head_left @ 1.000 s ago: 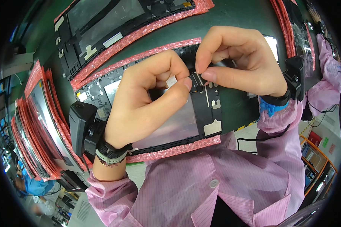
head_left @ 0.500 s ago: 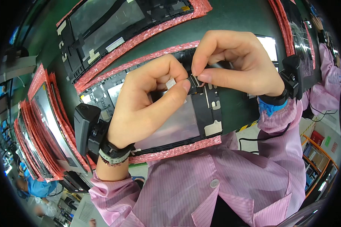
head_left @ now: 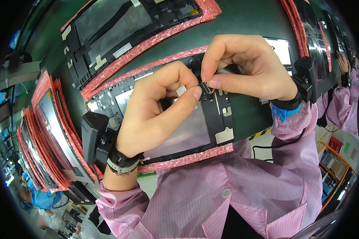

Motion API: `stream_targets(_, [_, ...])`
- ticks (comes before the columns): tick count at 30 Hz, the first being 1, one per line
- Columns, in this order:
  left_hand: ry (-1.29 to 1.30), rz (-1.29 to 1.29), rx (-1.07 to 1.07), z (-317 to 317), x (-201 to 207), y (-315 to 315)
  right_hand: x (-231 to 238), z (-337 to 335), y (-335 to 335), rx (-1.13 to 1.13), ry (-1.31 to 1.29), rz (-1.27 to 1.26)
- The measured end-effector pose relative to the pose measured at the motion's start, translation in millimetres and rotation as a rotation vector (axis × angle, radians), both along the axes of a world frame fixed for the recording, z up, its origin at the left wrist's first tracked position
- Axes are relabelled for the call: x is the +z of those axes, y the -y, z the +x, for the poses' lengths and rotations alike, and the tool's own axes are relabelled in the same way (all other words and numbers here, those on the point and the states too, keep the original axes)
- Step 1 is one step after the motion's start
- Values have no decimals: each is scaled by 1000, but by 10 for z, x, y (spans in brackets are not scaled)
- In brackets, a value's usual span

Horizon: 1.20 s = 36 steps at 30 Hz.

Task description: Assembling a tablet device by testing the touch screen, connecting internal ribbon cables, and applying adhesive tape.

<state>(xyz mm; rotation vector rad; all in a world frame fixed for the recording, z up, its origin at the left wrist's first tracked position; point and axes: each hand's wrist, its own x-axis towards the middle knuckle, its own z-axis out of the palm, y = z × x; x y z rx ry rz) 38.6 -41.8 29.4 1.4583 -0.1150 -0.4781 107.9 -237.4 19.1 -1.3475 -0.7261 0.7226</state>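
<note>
My left hand and my right hand meet over a black-framed display panel, both closed in a fingertip pinch. Between them is a small dark flat cable end with a metallic connector; thumb and forefinger of each hand grip it from opposite sides. A small white tab shows between the fingers of my left hand; whether it is attached to the cable is hidden. The panel lies on pink bubble wrap, with a grey sheet in its middle and pale tape pieces at its right side.
Beyond lies a second black-framed panel on pink bubble wrap. Upright panels wrapped in pink are packed in a row at left. More wrapped panels stand at far right on the green table, near another person's pink sleeve.
My hands stay almost in place, with the left shifting very slightly right and the right slightly left. The grip on the cable looks the same. At far right another person's hand has moved.
</note>
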Motion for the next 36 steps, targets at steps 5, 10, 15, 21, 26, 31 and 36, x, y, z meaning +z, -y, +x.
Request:
stream_targets(5, [28, 30, 6, -1, -17, 2, -14, 0, -8, -3, 5, 12])
stream_targets(10, [32, 10, 8, 6, -23, 14, 11, 9, 2, 9, -31, -23])
stream_targets(15, [135, 65, 6, -8, -111, 17, -38, -11, -29, 3, -46, 2])
stream_targets(21, [182, 100, -1, -4, -97, 22, -51, -24, -36, -6, -63, 11])
stream_targets(26, [155, 73, 14, -9, -73, 19, -43, -15, -40, 6, -52, 32])
stream_targets(31, [91, 53, 32, -16, -60, 31, -40, -8, -36, 20, -66, 30])
stream_targets(36, [100, 92, 20, -15, -44, 27, -22, -27, -40, 6, -98, 26])
